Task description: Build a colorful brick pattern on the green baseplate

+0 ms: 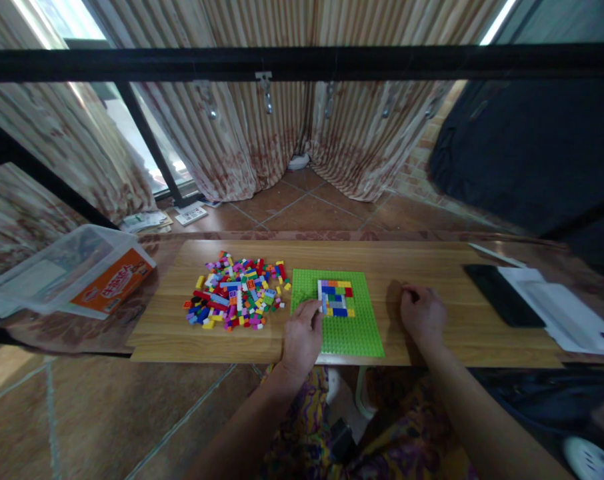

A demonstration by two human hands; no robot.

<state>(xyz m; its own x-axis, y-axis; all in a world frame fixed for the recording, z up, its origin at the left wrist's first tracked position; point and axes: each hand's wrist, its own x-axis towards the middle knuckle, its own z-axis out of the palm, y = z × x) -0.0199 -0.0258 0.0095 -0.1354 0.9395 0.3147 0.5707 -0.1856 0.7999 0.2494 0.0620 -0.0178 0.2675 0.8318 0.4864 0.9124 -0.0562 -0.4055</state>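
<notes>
A green studded baseplate (355, 340) lies on the wooden table and carries a low block of colored toy bricks (338, 298): orange, yellow, red, blue, grey and white. At the left edge of that block, by its white bricks (320, 291), my left hand (303, 337) reaches in with its fingers pinched together. Whatever is between those fingertips is hidden. My right hand (423, 313) rests on the table to the right of the baseplate, its fingers curled in and no brick visible in them. Left of the baseplate spreads a pile of loose mixed bricks (239, 293).
A clear plastic bin (67, 267) with an orange label stands left of the table (157, 327). At the right end lie a black flat object (505, 295) and a white tray-like object (565, 310). A black metal bar (302, 65) crosses in front of striped curtains (262, 133).
</notes>
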